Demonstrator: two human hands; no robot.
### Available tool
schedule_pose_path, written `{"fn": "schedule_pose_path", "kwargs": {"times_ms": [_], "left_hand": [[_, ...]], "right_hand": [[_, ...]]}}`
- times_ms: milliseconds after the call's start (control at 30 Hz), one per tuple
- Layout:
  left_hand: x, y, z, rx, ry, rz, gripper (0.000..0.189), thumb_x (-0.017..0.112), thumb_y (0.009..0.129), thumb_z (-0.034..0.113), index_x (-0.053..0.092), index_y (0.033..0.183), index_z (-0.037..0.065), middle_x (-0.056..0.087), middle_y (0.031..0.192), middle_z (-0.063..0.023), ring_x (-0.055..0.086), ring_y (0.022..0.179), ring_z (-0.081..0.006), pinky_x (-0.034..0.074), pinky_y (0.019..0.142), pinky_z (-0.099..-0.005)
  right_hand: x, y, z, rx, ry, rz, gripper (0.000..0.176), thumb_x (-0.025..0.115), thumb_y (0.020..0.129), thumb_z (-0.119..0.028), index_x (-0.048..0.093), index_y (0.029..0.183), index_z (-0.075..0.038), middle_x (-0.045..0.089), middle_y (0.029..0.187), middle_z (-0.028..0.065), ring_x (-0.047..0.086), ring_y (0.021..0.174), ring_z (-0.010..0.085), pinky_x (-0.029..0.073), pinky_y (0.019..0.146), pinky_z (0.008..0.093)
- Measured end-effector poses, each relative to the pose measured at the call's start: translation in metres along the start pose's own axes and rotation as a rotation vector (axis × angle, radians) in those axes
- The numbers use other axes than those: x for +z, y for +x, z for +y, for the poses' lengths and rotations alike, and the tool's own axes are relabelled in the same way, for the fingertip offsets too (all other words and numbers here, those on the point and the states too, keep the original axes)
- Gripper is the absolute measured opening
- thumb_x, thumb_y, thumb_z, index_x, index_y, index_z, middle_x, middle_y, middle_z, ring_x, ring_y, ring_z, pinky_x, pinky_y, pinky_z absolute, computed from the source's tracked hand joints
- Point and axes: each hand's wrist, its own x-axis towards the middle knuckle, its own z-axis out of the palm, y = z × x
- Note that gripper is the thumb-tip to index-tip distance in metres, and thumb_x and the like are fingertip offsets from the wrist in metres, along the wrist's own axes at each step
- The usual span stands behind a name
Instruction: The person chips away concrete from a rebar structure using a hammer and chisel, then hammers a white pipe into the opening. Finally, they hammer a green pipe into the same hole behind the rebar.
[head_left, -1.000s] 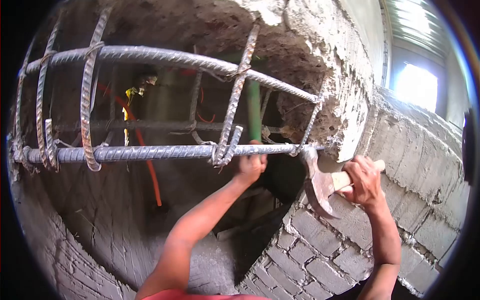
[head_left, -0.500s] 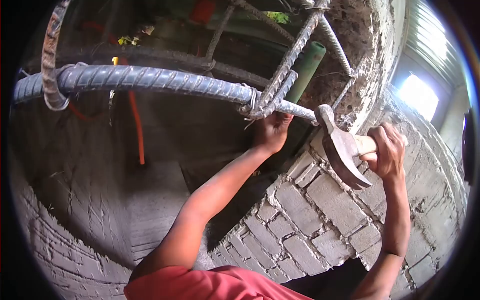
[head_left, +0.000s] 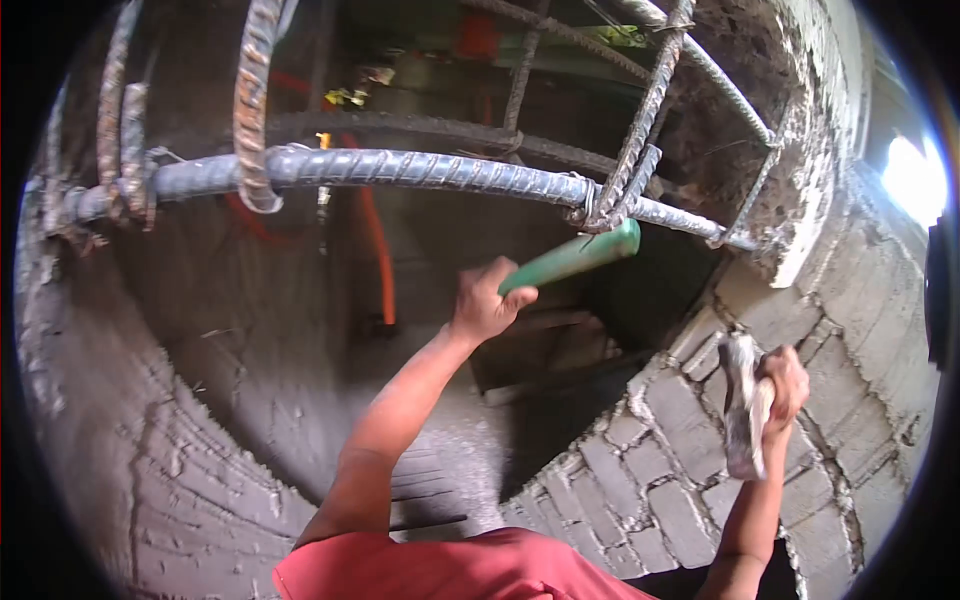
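My left hand (head_left: pixel 487 300) is closed around the lower end of a green pipe (head_left: pixel 578 258). The pipe slants up to the right, its far end just below a tied rebar joint (head_left: pixel 606 205). My right hand (head_left: pixel 786 388) grips the handle of a claw hammer (head_left: pixel 742 405) close to its metal head, in front of the block wall on the right. A long ribbed steel bar (head_left: pixel 400 168) runs across above both hands, with bent stirrups around it.
A block wall (head_left: pixel 690 440) with rough mortar joints rises at the right. Rough concrete (head_left: pixel 835 130) meets the bars at upper right. An orange tube (head_left: pixel 376 255) hangs behind the long bar. Ridged plaster (head_left: pixel 215 490) covers the lower left.
My left hand has drawn the green pipe down and left, away from behind the rebar joint. My right hand has lowered the hammer. The camera view has shifted.
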Motion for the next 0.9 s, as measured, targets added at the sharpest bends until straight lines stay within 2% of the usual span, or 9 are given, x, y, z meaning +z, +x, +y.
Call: {"fn": "schedule_pose_path", "kwargs": {"times_ms": [33,167,233,400,533,600,667,767,900], "left_hand": [[-0.007,-0.02,-0.019,0.072,0.089,-0.002,0.057,0.061,0.091,0.061,0.06,0.087,0.003,0.054,0.062,-0.0074,0.06,0.054,-0.018,0.044,0.051,-0.0366],[-0.054,-0.059,-0.026,-0.161,-0.107,0.215,0.066,0.059,0.086,0.069,0.054,0.081,0.004,0.051,0.062,-0.0035,0.05,0.05,-0.0128,0.038,0.045,-0.03],[-0.074,-0.044,-0.017,-0.214,-0.248,0.329,0.07,0.057,0.083,0.074,0.051,0.084,0.004,0.046,0.062,-0.0012,0.043,0.051,-0.0089,0.034,0.045,-0.0226],[-0.131,0.028,0.046,-0.155,0.355,0.119,0.066,0.051,0.092,0.067,0.059,0.1,0.002,0.054,0.066,-0.004,0.053,0.056,-0.0156,0.042,0.053,-0.0313],[-0.164,0.037,0.05,-0.131,0.514,0.026,0.059,0.055,0.093,0.063,0.063,0.099,0.005,0.062,0.073,-0.0122,0.066,0.066,-0.0305,0.05,0.06,-0.0368],[-0.159,0.059,0.068,0.008,0.553,0.002,0.058,0.055,0.094,0.061,0.062,0.099,0.004,0.058,0.071,-0.0125,0.061,0.062,-0.0289,0.048,0.058,-0.0382],[-0.152,0.083,0.09,0.195,0.693,-0.002,0.043,0.064,0.093,0.045,0.061,0.099,0.002,0.057,0.069,-0.014,0.057,0.058,-0.0344,0.046,0.056,-0.0422],[-0.153,0.116,0.107,0.226,0.939,-0.08,0.035,0.075,0.084,0.035,0.063,0.099,0.006,0.062,0.079,-0.0115,0.063,0.069,-0.034,0.05,0.06,-0.0434],[-0.129,0.164,0.134,0.57,1.043,-0.083,0.034,0.076,0.079,0.029,0.063,0.102,0.009,0.062,0.086,-0.0101,0.059,0.082,-0.0341,0.047,0.073,-0.045]], "right_hand": [[0.018,-0.015,-0.01,-0.011,-0.003,0.069,0.062,0.052,0.086,-0.063,0.053,0.071,-0.002,0.047,0.067,0.0128,0.05,0.061,0.0309,0.037,0.055,0.0422],[0.091,-0.064,-0.043,-0.045,0.317,0.254,0.025,0.061,0.081,-0.024,0.052,0.068,-0.005,0.055,0.064,0.0108,0.058,0.058,0.0273,0.046,0.053,0.0388],[0.123,-0.086,-0.063,0.022,0.558,0.271,0.029,0.063,0.083,-0.029,0.053,0.067,-0.007,0.056,0.061,0.0086,0.058,0.055,0.025,0.046,0.054,0.0375],[0.159,-0.099,-0.127,0.337,0.719,0.127,0.05,0.057,0.088,-0.053,0.058,0.071,-0.005,0.059,0.067,0.0089,0.06,0.058,0.0266,0.045,0.053,0.0376],[0.188,-0.117,-0.16,0.597,0.966,0.018,0.017,0.07,0.073,-0.016,0.06,0.075,-0.003,0.054,0.064,0.0099,0.058,0.056,0.0269,0.043,0.051,0.0354],[0.209,-0.133,-0.167,0.487,1.013,0.003,0.011,0.068,0.072,-0.006,0.062,0.079,-0.001,0.053,0.065,0.0093,0.057,0.057,0.0227,0.044,0.053,0.0328],[0.214,-0.134,-0.182,0.745,1.428,0.043,0.047,0.064,0.094,-0.046,0.063,0.094,0.002,0.057,0.076,0.0046,0.055,0.064,0.0153,0.046,0.057,0.0315],[0.21,-0.119,-0.179,0.859,1.517,-0.065,0.064,0.051,0.096,-0.059,0.056,0.119,0.001,0.058,0.086,0.006,0.055,0.072,0.014,0.049,0.062,0.0311],[0.195,-0.079,-0.176,0.891,1.678,0.077,0.068,0.052,0.09,-0.068,0.052,0.098,-0.001,0.056,0.078,0.0057,0.058,0.067,0.014,0.049,0.061,0.0273]]}}
